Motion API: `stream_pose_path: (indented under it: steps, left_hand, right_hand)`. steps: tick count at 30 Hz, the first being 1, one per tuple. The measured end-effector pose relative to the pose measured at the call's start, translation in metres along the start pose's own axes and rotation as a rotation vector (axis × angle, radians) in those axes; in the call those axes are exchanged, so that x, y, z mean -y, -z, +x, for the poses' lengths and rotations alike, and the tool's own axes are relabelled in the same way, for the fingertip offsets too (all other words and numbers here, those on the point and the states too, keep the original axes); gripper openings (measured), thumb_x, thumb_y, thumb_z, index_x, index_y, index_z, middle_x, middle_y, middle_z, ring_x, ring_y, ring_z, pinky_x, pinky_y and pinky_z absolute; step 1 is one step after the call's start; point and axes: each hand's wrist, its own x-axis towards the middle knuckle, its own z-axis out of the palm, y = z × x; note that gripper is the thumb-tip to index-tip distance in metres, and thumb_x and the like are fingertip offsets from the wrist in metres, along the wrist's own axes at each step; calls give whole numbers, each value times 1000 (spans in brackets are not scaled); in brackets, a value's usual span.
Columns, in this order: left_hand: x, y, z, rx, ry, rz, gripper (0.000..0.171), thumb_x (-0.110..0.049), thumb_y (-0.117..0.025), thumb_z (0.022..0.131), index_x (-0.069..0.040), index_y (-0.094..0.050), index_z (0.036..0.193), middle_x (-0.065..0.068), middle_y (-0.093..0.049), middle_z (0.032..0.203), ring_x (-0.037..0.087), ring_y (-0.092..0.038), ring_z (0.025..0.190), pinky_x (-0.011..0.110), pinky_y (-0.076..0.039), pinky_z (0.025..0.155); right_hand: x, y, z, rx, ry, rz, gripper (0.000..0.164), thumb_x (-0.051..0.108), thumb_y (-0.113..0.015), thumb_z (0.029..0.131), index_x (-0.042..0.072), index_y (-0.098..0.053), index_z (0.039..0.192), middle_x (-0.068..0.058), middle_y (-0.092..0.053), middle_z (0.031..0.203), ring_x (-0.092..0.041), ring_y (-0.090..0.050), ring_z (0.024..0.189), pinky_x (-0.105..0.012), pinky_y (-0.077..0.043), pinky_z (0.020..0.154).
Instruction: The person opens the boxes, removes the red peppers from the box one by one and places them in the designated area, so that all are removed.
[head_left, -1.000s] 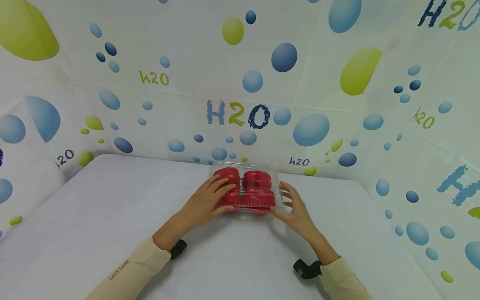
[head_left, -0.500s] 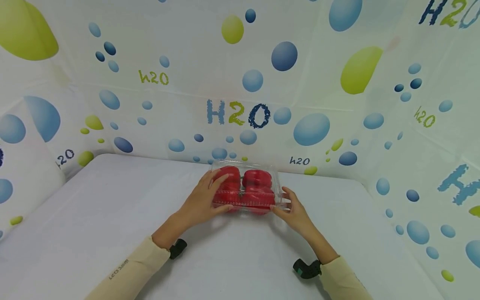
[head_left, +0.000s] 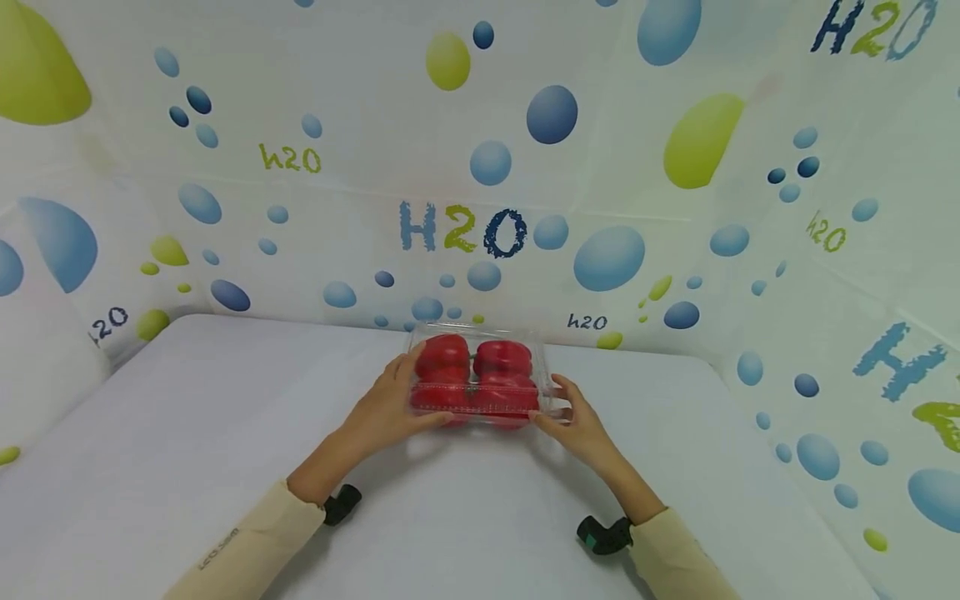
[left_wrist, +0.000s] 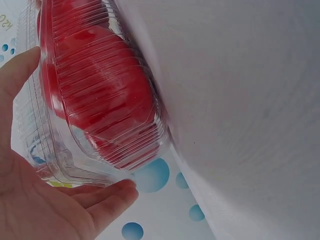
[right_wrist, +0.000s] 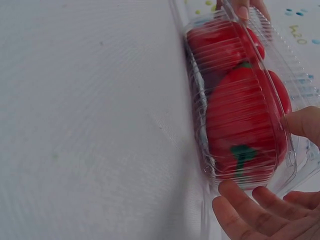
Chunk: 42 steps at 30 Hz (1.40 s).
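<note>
Toward the far edge of the white table [head_left: 480,517], straight ahead at 12 o'clock, I have a clear plastic box [head_left: 538,360] with red peppers [head_left: 506,358] showing through its lid. I see the left hand [head_left: 382,408] at the box's 9 o'clock end, thumb and fingers spread round the corner: the thumb reaches the near edge and the fingers lie along the end wall, gripping that side between them. At the 3 o'clock end I read the right hand [head_left: 573,429] as pinching the box too, thumb on the rim and a curved fingertip against the wall. From the right wrist I get a green stem [right_wrist: 242,155] on the pepper nearest that hand. I cannot tell whether the whole base rests on the table. Seen from the box, a black device [head_left: 343,504] on the left wrist sits between 7 and 8 o'clock, and a second black device [head_left: 603,535] on the right wrist at 5. Cream sleeves [head_left: 251,542] cover both forearms, and a white backdrop [head_left: 345,183] printed with H2O stands at 12 o'clock.
</note>
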Motion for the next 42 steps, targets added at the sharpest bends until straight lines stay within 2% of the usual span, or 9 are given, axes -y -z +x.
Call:
stream_pose_path:
  steps: [6,9,14,25,32,37,42]
  left_hand:
    - [5,2,-4,33,-3,5,97,-46,-77,80,-6,-25,152,30,-32,149,49,-37,134,61,-46,92]
    - [8,4,-5,35,-14,14,90,-45,-76,81,-7,-31,150,30,-33,148,49,-39,133,62,-45,93]
    - [10,5,-7,30,-25,33,87,-43,-76,82,-7,-34,149,29,-35,148,48,-40,133,62,-44,94]
    - [11,9,-12,-29,-81,117,82,-42,-76,82,-7,-40,147,28,-43,145,47,-39,134,64,-41,98]
    - [13,9,-13,-22,-104,202,80,-44,-74,83,-8,-41,146,27,-46,142,47,-52,123,59,-47,94]
    - [16,11,-13,-50,-165,281,76,-43,-74,84,-7,-44,145,24,-53,137,43,-57,117,55,-50,92]
    - [16,16,-12,-70,-238,296,73,-38,-76,84,-3,-47,141,24,-60,129,40,-63,110,51,-53,88]
  right_hand:
    - [-1,-1,1,3,9,-3,74,20,-70,90,7,-28,150,-19,-51,135,-29,-61,106,-43,-53,91]
    - [-2,0,1,7,5,-1,74,21,-70,91,7,-28,150,-19,-50,135,-29,-60,106,-43,-53,90]
    - [-4,-2,1,6,13,11,73,19,-69,91,6,-28,150,-19,-51,134,-29,-61,105,-43,-53,89]
    - [-3,-4,1,18,5,63,73,17,-69,91,7,-27,150,-20,-48,136,-27,-60,103,-37,-54,84]
    - [-2,-2,-3,36,-17,114,74,16,-69,91,9,-25,151,-21,-45,138,-26,-60,101,-36,-56,82]
    - [-2,-2,-2,41,2,122,75,16,-69,92,10,-24,152,-21,-46,138,-25,-61,99,-36,-56,81]
    - [-2,-2,-2,37,10,132,77,14,-68,92,6,-20,152,-23,-46,137,-26,-63,101,-36,-57,80]
